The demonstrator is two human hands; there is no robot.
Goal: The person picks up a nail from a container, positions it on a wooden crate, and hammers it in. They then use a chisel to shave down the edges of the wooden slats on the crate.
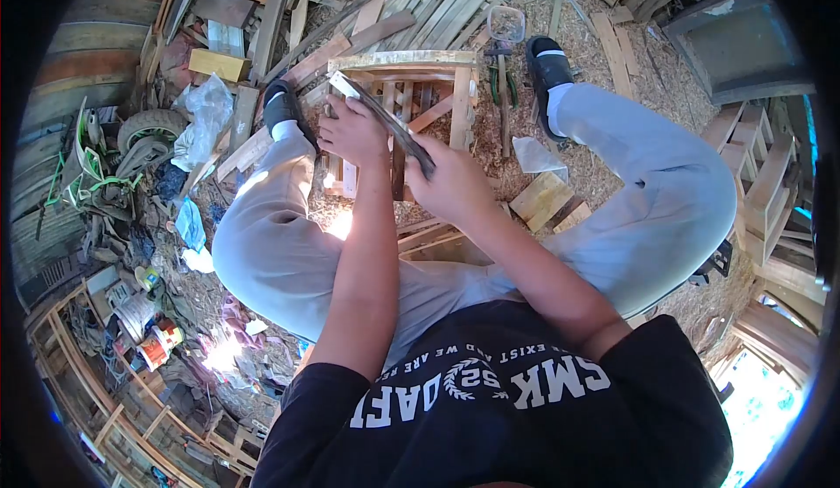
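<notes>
My right hand (451, 182) is closed around the lower end of a long, narrow dark strip (389, 121), which looks like weathered wood. The strip slants up and left to a pale flat end. At that end my left hand (354, 134) has its fingers bent against it, partly hidden. Beneath both hands, between my feet, stands a wooden crate-like frame (464, 108) with slats inside. Just right of the frame lie a hammer (504, 112) with a long wooden handle and green-handled pliers (513, 88).
Stacked wood slats (437, 3) lie beyond the frame. A clear plastic tub (506, 24) sits near my right shoe (549, 70). Wood offcuts (541, 199) rest by my right leg. To the left are a green bike (87, 151) and plastic bags (203, 121). Shavings cover the ground.
</notes>
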